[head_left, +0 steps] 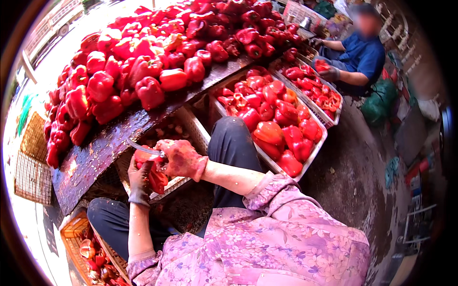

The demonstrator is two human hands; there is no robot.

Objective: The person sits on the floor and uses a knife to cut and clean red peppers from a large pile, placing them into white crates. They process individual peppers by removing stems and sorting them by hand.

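Observation:
My gloved left hand (140,178) grips a red bell pepper (157,180), which looks cut or partly opened. Close beside it, my right hand (182,159), in a stained reddish glove, is closed on a knife with a curved blade (145,148); the blade lies over the pepper's upper part. Its handle is mostly hidden in my fist. Both hands are above a white plastic crate (196,125) between my knees, with pale pepper scraps inside. A large heap of whole red bell peppers (150,93) covers much of the sloping dark tabletop (132,125) in front.
White crates of red peppers (320,143) (338,119) stand right of my knee. An orange crate (71,236) with pepper pieces is at lower left, a wicker-like basket (34,178) beyond it. A co-worker (361,53) sits at upper right, holding pepper. Green bags (381,100) lie behind.

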